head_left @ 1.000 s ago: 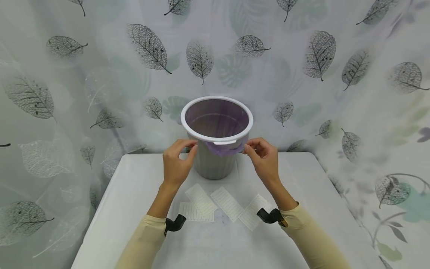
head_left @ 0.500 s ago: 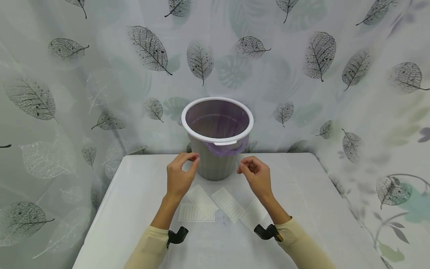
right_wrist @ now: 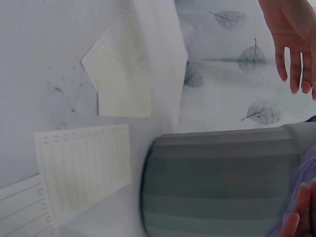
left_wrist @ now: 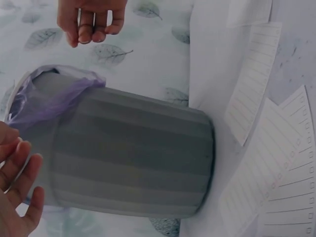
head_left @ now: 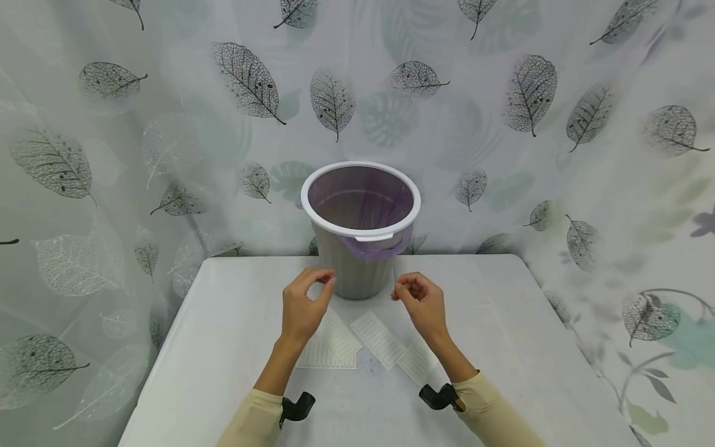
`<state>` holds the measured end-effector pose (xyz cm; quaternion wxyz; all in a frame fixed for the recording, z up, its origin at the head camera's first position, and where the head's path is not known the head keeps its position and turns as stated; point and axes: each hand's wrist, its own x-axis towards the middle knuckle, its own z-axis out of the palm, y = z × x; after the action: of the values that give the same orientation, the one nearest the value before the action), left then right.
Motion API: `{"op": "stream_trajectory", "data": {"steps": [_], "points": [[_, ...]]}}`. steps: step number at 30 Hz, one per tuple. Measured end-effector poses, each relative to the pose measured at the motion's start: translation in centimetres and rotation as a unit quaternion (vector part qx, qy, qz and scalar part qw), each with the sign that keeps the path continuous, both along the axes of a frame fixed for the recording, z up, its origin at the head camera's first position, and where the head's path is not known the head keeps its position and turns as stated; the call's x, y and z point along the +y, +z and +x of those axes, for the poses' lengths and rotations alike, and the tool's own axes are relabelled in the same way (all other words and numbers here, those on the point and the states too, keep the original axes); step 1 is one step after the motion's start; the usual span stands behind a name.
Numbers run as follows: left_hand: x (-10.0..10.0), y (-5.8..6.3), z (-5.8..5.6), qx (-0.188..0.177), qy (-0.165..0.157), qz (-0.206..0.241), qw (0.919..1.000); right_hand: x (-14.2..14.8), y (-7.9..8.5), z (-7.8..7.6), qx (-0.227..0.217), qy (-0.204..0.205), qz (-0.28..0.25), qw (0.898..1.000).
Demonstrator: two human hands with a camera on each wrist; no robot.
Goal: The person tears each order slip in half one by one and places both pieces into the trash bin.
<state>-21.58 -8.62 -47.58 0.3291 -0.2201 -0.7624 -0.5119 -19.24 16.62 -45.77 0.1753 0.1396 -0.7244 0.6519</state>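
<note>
A grey ribbed trash can point(head_left: 357, 273) with a white rim stands upright at the back of the table. A purple trash bag point(head_left: 375, 249) lines it, its edge hanging below the rim at the front right. My left hand point(head_left: 301, 310) hovers in front of the can's left side, fingers loosely bent and holding nothing. On the right side, my right hand point(head_left: 423, 307) is raised likewise, thumb near the index fingertip, with nothing in it. Both stand apart from the bag in the head view. In the left wrist view the left fingers point(left_wrist: 19, 170) are spread and relaxed.
Several lined paper slips point(head_left: 378, 339) with small boxes along an edge lie on the white table point(head_left: 223, 323), in front of the can and between the forearms. Some overlap. A leaf-patterned curtain point(head_left: 368, 124) hangs right behind the can and along both sides.
Both hands have come down and back from the can's rim. The right hand has left the bag's edge and moved inward. The can and bag stay in place.
</note>
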Motion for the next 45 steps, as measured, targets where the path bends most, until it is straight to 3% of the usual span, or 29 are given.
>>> {"op": "stream_trajectory", "data": {"steps": [3, 9, 15, 26, 33, 40, 45], "points": [[0.1, -0.5, 0.2, -0.002, 0.002, 0.002, 1.0000, 0.0, -1.0, 0.1, -0.006, -0.008, 0.011, 1.000], [0.3, -1.7, 0.8, -0.013, 0.002, 0.003, 0.9999, 0.4, -5.3, -0.7, -0.030, -0.024, 0.025, 0.999], [0.5, -2.8, 1.3, -0.053, -0.003, 0.006, 0.9986, 0.6, -7.7, -0.7, -0.025, -0.045, 0.045, 0.998], [0.7, -5.2, 1.5, -0.152, -0.008, -0.021, 0.9882, 0.7, -11.4, -0.4, -0.053, -0.067, 0.188, 0.979], [1.2, -7.2, 0.9, -0.218, -0.027, -0.087, 0.9716, 0.9, -12.6, 0.2, -0.092, -0.060, 0.297, 0.949], [2.1, -8.8, 0.2, -0.258, -0.028, -0.140, 0.9556, 0.5, -13.4, 1.0, -0.135, -0.073, 0.407, 0.900], [2.6, -9.9, 0.0, -0.272, -0.033, -0.168, 0.9470, 0.1, -13.4, 1.3, -0.140, -0.075, 0.443, 0.882]]}}
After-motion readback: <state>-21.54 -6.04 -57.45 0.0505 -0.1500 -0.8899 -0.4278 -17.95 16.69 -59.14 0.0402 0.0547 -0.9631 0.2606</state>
